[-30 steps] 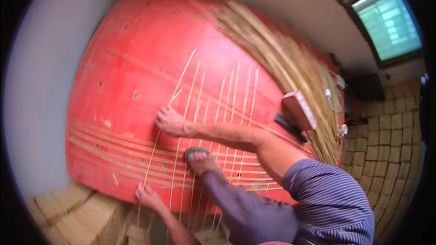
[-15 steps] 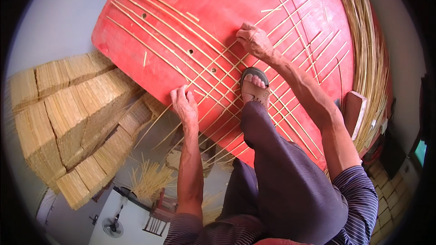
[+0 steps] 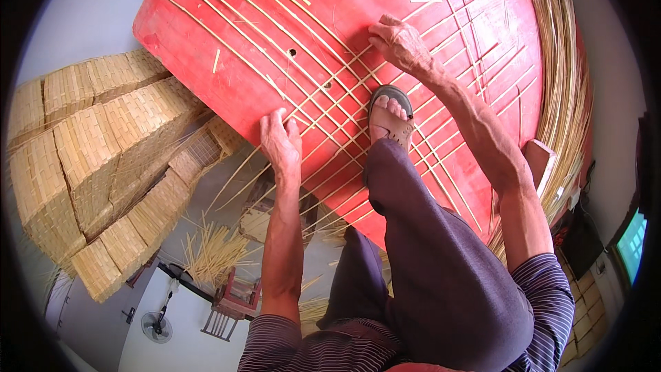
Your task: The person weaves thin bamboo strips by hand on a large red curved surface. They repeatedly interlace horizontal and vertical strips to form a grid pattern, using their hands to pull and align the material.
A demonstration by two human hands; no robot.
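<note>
Thin pale bamboo strips (image 3: 251, 61) lie crossed in an open lattice on a red board (image 3: 227, 96). At the board's near left edge my left hand (image 3: 281, 145) is closed, fingers bent around the end of an outer diagonal strip. Farther up and to the right, my right hand (image 3: 401, 43) pinches at the upper part of what looks like that same strip; its fingertips are partly hidden. My sandalled foot (image 3: 390, 116) presses down on the lattice between the two hands, covering some crossings.
Stacked woven bamboo pieces (image 3: 103, 158) stand at the left. A long bundle of loose strips (image 3: 561, 83) lines the board's right side, near a reddish block (image 3: 539, 163). Below are cut strips (image 3: 212, 251), a small wooden chair (image 3: 234, 303) and a fan (image 3: 157, 327).
The view has shifted slightly. My right hand sits a little higher and farther right in the picture, still pinching; my left hand stays at the edge, and the foot remains on the lattice.
</note>
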